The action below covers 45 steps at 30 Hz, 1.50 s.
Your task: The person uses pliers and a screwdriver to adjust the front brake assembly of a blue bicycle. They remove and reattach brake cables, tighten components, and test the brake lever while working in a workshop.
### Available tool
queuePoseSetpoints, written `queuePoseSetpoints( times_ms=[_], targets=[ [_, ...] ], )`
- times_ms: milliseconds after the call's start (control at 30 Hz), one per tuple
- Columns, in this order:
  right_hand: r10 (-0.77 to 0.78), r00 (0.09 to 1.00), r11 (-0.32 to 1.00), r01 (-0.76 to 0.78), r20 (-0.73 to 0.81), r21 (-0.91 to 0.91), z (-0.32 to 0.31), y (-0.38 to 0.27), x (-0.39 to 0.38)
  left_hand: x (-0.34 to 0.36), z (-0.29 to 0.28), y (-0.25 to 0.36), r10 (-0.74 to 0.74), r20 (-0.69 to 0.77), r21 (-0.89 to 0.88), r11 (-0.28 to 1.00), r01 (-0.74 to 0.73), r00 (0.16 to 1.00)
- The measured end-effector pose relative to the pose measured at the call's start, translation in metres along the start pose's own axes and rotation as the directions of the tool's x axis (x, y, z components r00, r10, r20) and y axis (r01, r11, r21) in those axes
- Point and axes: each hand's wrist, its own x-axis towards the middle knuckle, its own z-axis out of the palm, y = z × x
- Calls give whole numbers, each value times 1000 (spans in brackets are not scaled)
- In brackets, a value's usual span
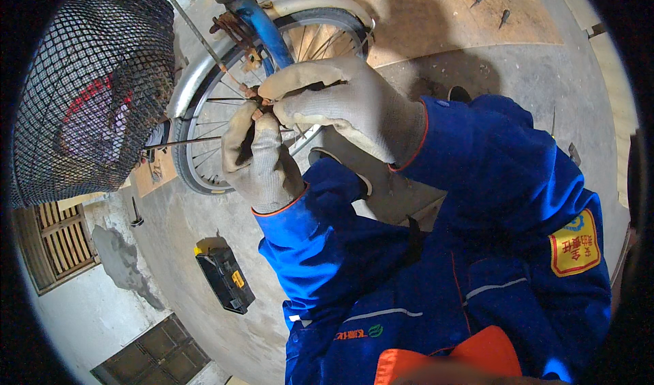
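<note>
My left hand (pixel 262 160), in a pale knitted glove, is closed with its fingertips on a small rusty metal fitting (pixel 257 114). My right hand (pixel 347 102), gloved alike, pinches at the same fitting from the right, its fingers curled. The fitting sits near the hub of a bicycle wheel (pixel 182 155), where a thin rod (pixel 193 27) runs down to it. A blue frame tube (pixel 264 34) stands just behind my fingertips. My gloves hide much of the hub and the fitting's exact shape.
At the left is a black mesh basket (pixel 88 99) with things inside. A silver mudguard (pixel 197 82) curves over the wheel. On the floor lie an open black toolbox (pixel 225 276), a brown board (pixel 531 17) with small dark pieces, and a thin tool (pixel 136 211).
</note>
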Motion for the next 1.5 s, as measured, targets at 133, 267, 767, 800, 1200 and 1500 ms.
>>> queuePoseSetpoints(
  times_ms=[133, 267, 767, 800, 1200, 1500],
  targets=[
    [-15, 1000, 999, 15, -12, 52, 0, 1, 0, -1, 1, 2, -39, -42, -47, 998, 37, 998],
    [-43, 999, 997, 42, -22, -60, -1, 1, 0, -2, 3, 5, -74, -29, -93, 993, 71, 997],
    [-224, 968, 946, 189, -111, -262, 8, -9, -4, -4, 9, 9, 74, -26, 161, 984, -69, 997],
    [-245, 963, 933, 203, -111, -296, 9, -10, -5, -4, 9, 9, 66, -26, 159, 985, -61, 997],
    [-270, 959, 912, 226, -85, -343, 4, -8, -5, -2, 7, 3, 108, 1, 202, 974, -106, 994],
    [-172, 985, 980, 169, -13, -102, -2, 5, -5, -4, 6, -2, 52, -31, 136, 990, -47, 998]
  ],
)
